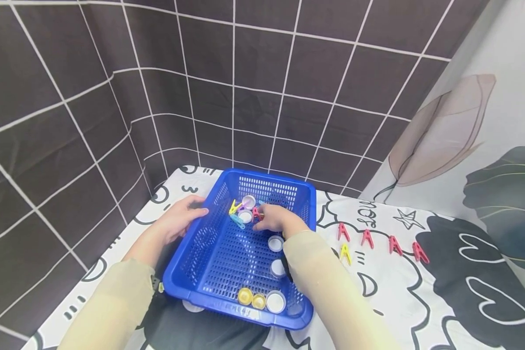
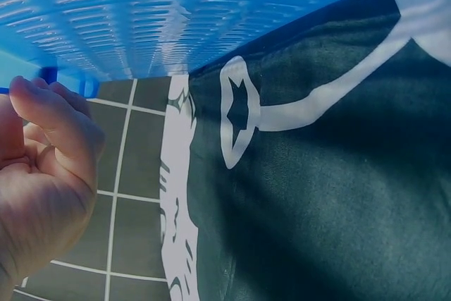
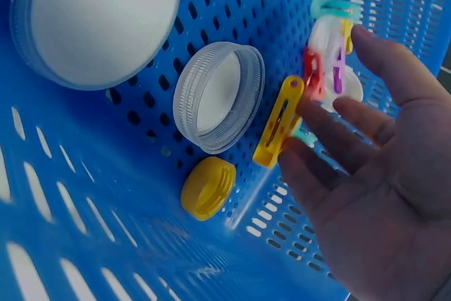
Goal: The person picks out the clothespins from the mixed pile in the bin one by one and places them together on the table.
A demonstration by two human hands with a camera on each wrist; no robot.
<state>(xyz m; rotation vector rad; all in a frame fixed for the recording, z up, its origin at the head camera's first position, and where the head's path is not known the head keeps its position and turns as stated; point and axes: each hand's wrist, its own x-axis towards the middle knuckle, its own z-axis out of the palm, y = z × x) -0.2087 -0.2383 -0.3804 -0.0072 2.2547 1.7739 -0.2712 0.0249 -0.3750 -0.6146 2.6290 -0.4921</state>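
A blue plastic basket with slotted walls stands on the cloth. My left hand holds its left rim, with the thumb over the edge; in the left wrist view the fingers bend up at the rim. Inside the basket, my right hand reaches down with fingers spread over a cluster of clothespins and caps. In the right wrist view, its fingertips overlap a yellow-orange clothespin. Close by lie a red clothespin, a purple one and a teal one. A yellow clothespin lies left of the hand.
White-lined lids and yellow caps lie along the basket's near and right sides. On the cloth to the right, several red clothespins form a row, with a yellow clothespin below. A dark tiled-pattern backdrop rises behind.
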